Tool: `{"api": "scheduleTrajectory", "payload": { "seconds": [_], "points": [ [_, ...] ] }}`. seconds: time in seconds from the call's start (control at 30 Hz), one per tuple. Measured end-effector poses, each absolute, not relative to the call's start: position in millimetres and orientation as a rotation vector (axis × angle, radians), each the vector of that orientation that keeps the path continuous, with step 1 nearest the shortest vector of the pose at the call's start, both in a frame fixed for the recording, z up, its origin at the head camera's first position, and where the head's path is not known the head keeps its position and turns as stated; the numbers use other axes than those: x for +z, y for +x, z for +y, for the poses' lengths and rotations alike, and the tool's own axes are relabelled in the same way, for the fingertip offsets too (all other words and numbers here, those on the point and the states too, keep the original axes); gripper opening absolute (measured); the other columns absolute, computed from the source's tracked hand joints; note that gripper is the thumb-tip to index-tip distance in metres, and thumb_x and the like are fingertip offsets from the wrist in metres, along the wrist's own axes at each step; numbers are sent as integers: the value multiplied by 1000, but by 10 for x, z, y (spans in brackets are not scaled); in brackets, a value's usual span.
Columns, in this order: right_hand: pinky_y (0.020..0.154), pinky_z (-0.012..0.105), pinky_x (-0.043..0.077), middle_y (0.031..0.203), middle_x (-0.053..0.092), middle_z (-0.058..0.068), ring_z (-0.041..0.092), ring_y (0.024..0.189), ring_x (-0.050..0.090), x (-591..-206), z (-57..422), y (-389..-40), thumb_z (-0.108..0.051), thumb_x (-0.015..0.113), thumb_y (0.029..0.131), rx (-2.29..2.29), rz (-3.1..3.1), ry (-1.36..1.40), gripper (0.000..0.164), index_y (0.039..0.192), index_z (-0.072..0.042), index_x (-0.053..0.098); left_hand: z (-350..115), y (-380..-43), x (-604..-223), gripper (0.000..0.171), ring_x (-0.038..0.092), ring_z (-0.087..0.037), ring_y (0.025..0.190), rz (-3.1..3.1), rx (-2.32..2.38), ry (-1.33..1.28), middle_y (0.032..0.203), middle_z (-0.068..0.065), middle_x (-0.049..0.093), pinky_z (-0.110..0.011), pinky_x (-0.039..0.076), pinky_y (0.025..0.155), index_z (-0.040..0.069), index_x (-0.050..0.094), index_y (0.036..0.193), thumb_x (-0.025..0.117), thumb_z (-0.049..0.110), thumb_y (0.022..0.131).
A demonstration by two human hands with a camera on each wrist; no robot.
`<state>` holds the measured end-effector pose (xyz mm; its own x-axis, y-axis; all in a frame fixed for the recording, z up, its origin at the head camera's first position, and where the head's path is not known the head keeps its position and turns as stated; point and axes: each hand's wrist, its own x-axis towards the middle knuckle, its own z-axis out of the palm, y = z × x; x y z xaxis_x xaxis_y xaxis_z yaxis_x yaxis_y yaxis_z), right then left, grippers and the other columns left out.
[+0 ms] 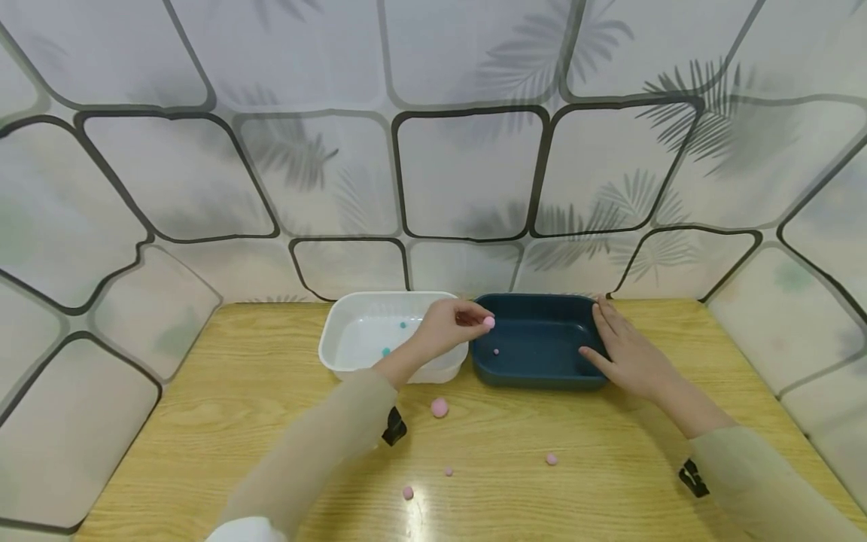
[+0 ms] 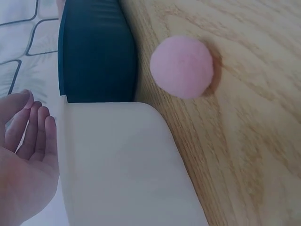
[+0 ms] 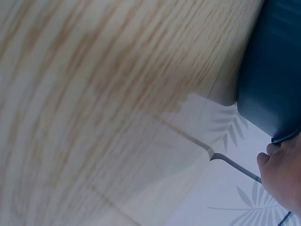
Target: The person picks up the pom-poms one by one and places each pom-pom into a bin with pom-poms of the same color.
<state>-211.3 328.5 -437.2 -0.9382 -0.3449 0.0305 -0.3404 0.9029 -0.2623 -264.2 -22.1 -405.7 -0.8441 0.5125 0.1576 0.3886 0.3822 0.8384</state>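
Observation:
My left hand (image 1: pixel 440 328) reaches over the white tray (image 1: pixel 327 348) and pinches a small pink pompom (image 1: pixel 489 322) between thumb and fingertips, beside the inner rim of the dark blue tray (image 1: pixel 542 381). In the left wrist view the left hand (image 2: pixel 30 155) appears above the white tray's rim. My right hand (image 1: pixel 630 354) rests on the blue tray's right rim, fingers straight and thumb spread over the inside. A tiny pink pompom (image 1: pixel 496 351) lies in the blue tray. Teal pompoms (image 1: pixel 386 351) lie in the white one.
In front of the trays, a larger pink pompom (image 1: pixel 439 408) sits on the wooden table (image 1: pixel 501 497). Smaller pink pompoms (image 1: pixel 552 459) are scattered nearer the front. A patterned wall covering (image 1: pixel 467 181) rises right behind the trays, which stand side by side.

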Motion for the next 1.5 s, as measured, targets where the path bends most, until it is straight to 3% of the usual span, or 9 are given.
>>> {"api": "scheduleTrajectory", "payload": {
  "seconds": [0.2,0.77,1.07,1.27,1.5],
  "points": [
    [127,70,21,175,-1,32,50,163,6,-4371,3283,-2109,-44,56,110,-421,3048,-550,93,165,13,8,-122,-2713,-4080,24,74,-31,104,2500,1500,753,110,-18,79,-26,61,91,3,79,121,75,16,101],
    [128,69,21,175,-1,32,50,163,6,-4380,3287,-2105,-45,56,109,-417,3056,-548,93,165,13,9,42,-2849,-4108,21,74,-27,97,2650,1358,678,104,-14,80,-20,57,79,5,81,114,77,19,99],
    [128,69,20,175,-1,33,50,163,6,-4377,3281,-2102,-44,56,109,-419,3055,-556,93,165,14,9,71,-2852,-4107,20,75,-27,96,2684,1326,637,102,-13,81,-23,59,80,5,82,112,78,20,99],
    [127,70,20,175,-1,33,51,163,6,-4382,3284,-2104,-45,56,110,-424,3053,-554,93,165,14,9,95,-2847,-4094,25,76,-28,99,2681,1320,617,105,-14,81,-28,62,85,2,80,119,78,15,98],
    [127,70,21,175,-1,32,51,163,7,-4373,3273,-2103,-44,56,109,-423,3051,-540,93,165,13,8,101,-2872,-4114,23,76,-27,99,2707,1307,591,105,-14,81,-26,61,84,2,80,118,78,13,97]
  ]
}}
